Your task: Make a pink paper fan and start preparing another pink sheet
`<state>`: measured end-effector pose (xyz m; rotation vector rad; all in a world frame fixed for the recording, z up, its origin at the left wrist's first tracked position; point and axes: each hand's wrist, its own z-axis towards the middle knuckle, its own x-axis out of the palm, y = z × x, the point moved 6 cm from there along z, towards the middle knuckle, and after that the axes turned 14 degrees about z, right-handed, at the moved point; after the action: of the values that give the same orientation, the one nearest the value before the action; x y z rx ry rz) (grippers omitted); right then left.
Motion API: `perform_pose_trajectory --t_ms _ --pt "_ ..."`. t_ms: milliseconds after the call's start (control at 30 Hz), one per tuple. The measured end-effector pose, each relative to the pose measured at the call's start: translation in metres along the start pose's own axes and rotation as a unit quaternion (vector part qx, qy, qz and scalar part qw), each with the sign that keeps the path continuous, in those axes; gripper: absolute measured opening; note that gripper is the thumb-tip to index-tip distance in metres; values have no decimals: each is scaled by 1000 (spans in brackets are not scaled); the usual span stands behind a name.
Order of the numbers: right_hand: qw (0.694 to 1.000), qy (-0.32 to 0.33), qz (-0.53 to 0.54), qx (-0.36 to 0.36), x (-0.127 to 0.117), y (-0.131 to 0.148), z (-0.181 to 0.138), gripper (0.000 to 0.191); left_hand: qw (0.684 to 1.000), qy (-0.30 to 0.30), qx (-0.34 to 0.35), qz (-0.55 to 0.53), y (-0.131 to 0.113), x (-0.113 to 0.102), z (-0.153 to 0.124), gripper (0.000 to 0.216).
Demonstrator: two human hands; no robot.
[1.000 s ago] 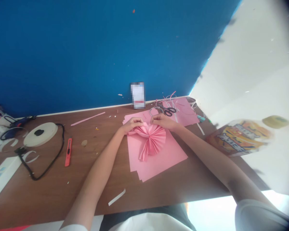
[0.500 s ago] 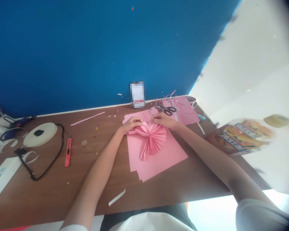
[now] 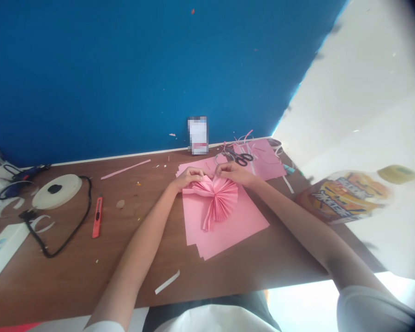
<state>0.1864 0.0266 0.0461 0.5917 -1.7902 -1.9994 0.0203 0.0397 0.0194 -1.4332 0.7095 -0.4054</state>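
A pleated pink paper fan (image 3: 223,203) lies spread over a stack of pink paper sheets (image 3: 242,233). My left hand (image 3: 191,178) is closed on the fan's upper left edge, fingers pinching the folds. My right hand (image 3: 232,171) pinches the upper right edge, close to the left. Between the two hands the pleats leave a small V-shaped gap. The fan's lower left end hangs as a narrow folded strip. Black-handled scissors (image 3: 242,158) rest just beyond my right hand, beside more pink paper (image 3: 269,168) with thin strips on it.
A red utility knife (image 3: 97,217), a white spool (image 3: 57,191) and a black cable (image 3: 85,216) lie at left. A phone (image 3: 198,136) leans on the blue wall. A large bottle (image 3: 349,196) is at right. Paper scraps (image 3: 168,282) dot the brown table.
My hands have barely moved and still pinch the fan's upper edges. The fan's right side has shifted very slightly; the camera view has moved a little.
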Motion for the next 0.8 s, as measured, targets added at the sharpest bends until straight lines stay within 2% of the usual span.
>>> perform_pose_trajectory --t_ms 167,300,533,800 --pt "1000 7 10 7 0 2 1 16 999 2 -27 -36 4 0 1 19" --pt "1000 1 20 14 0 0 1 18 999 -3 -34 -24 4 -2 2 20" --pt "998 -19 43 41 -3 -9 0 20 1000 -14 -26 1 5 -4 3 20" --pt "998 -9 63 30 -1 1 -2 23 1000 -12 -2 7 5 -7 4 20"
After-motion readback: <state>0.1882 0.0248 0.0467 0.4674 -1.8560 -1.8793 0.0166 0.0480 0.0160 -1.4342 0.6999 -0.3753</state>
